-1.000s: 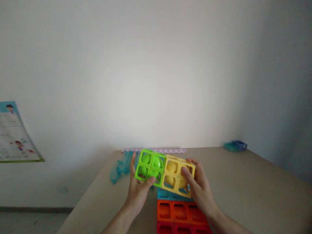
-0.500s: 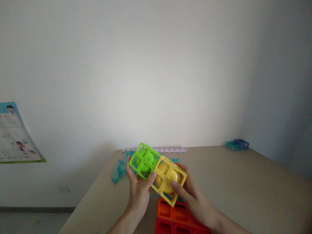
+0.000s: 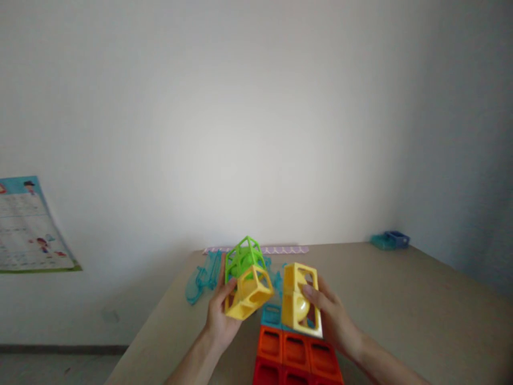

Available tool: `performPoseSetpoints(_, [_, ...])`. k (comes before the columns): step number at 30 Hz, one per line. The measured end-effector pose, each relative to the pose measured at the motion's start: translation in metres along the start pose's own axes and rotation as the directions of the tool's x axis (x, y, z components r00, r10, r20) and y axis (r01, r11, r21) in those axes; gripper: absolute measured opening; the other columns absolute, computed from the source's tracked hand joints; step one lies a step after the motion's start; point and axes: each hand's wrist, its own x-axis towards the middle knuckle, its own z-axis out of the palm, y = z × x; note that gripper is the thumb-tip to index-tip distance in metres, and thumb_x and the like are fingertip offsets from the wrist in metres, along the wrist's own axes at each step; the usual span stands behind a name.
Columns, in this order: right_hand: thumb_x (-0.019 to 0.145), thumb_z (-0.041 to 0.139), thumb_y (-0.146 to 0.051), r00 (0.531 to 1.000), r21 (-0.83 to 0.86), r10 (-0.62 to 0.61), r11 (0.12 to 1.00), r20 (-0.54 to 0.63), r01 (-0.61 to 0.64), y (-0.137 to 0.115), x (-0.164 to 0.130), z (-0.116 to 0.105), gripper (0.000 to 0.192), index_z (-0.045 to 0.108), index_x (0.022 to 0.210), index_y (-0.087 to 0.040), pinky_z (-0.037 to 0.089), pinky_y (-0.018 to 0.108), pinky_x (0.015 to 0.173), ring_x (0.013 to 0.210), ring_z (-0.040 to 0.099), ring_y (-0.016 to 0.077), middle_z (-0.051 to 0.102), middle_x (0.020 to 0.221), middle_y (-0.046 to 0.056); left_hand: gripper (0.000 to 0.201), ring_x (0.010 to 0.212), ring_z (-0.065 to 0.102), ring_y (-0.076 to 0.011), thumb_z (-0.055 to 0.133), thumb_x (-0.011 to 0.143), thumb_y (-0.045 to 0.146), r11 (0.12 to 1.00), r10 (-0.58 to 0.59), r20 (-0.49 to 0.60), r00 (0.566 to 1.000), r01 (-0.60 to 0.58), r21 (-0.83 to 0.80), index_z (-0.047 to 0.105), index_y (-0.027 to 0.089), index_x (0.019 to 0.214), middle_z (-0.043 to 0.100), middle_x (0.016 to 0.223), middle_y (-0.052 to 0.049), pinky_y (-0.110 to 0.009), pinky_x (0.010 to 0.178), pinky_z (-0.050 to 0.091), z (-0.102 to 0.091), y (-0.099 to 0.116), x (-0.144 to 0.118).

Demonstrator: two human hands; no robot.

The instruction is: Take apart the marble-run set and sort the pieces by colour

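A green-and-yellow block cluster (image 3: 246,278) was held in the left hand (image 3: 220,315), with the fingers closed around its lower left side and the thumb laid against the yellow cube at its base. A separate yellow block piece (image 3: 300,306) was gripped by the right hand (image 3: 332,321), the fingers wrapped behind it and the thumb pressed on its front face. The two pieces were held apart, with a narrow gap between them, above the near middle of the table (image 3: 401,299).

The left-hand cluster was tilted, its green cage part at the top and leaning away toward the wall, its yellow cube lower and nearer the viewer. The right-hand piece was held nearly upright, its long axis running top to bottom, two cells tall, its open faces turned toward the viewer.

Directly beneath the hands, a flat grid of orange and red blocks (image 3: 296,355) lay on the beige table, with a blue block (image 3: 271,315) at its far edge. Clear teal pieces (image 3: 202,275) lay to the left, a purple strip (image 3: 280,249) along the far edge by the plain white wall (image 3: 256,117), and small blue and teal trays (image 3: 389,239) at the far right corner. A poster (image 3: 30,227) leaned low against the wall at the left.
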Motion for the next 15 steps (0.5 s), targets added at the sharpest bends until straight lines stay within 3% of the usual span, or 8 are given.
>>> performPoseSetpoints(3, [0.076, 0.068, -0.047, 0.989, 0.026, -0.005, 1.000, -0.148, 0.008, -0.010, 0.013, -0.011, 0.037, 0.059, 0.102, -0.023, 0.044, 0.022, 0.048, 0.056, 0.056, 0.0142, 0.061, 0.071, -0.002, 0.057, 0.064, 0.069, -0.0206, 0.062, 0.076, 0.015, 0.988, -0.154, 0.077, 0.985, 0.152, 0.027, 0.052, 0.024, 0.131, 0.073, 0.075, -0.005, -0.030, 0.063, 0.054, -0.008, 0.007, 0.001])
performPoseSetpoints(5, [0.078, 0.066, -0.048, 0.986, 0.011, 0.036, 0.999, -0.165, -0.034, -0.011, 0.020, -0.018, 0.031, 0.063, 0.090, -0.020, 0.043, 0.022, 0.047, 0.053, 0.055, 0.0137, 0.061, 0.066, -0.001, 0.061, 0.069, 0.070, -0.0245, 0.063, 0.072, 0.019, 0.956, -0.289, 0.209, 0.934, 0.271, 0.107, 0.052, 0.023, 0.132, 0.074, 0.081, -0.007, -0.035, 0.067, 0.054, -0.009, 0.011, -0.002])
performPoseSetpoints(10, [0.079, 0.064, -0.050, 0.977, -0.124, 0.214, 0.969, -0.007, -0.213, -0.007, 0.021, -0.022, 0.038, 0.067, 0.077, -0.013, 0.045, 0.024, 0.053, 0.057, 0.060, 0.0154, 0.066, 0.067, 0.004, 0.074, 0.111, 0.058, -0.0367, 0.065, 0.059, 0.022, 0.833, -0.548, 0.401, 0.734, 0.433, 0.345, 0.051, 0.021, 0.132, 0.065, 0.117, -0.013, -0.050, 0.091, 0.045, -0.002, 0.014, -0.014])
performPoseSetpoints(12, [0.078, 0.063, -0.054, 0.965, -0.182, 0.256, 0.953, 0.062, -0.241, -0.008, 0.017, -0.020, 0.043, 0.068, 0.076, -0.012, 0.047, 0.026, 0.057, 0.060, 0.062, 0.0170, 0.068, 0.068, 0.005, 0.076, 0.115, 0.055, -0.0374, 0.065, 0.057, 0.022, 0.812, -0.577, 0.429, 0.695, 0.434, 0.390, 0.050, 0.020, 0.132, 0.062, 0.122, -0.014, -0.051, 0.093, 0.043, 0.000, 0.014, -0.016])
performPoseSetpoints(15, [0.077, 0.061, -0.057, 0.955, -0.192, 0.268, 0.951, 0.124, -0.242, -0.012, 0.011, -0.016, 0.046, 0.069, 0.077, -0.012, 0.049, 0.028, 0.061, 0.063, 0.063, 0.0191, 0.069, 0.070, 0.007, 0.075, 0.115, 0.055, -0.0375, 0.063, 0.059, 0.023, 0.802, -0.593, 0.446, 0.671, 0.443, 0.401, 0.049, 0.017, 0.132, 0.061, 0.122, -0.015, -0.049, 0.092, 0.044, 0.001, 0.015, -0.016])
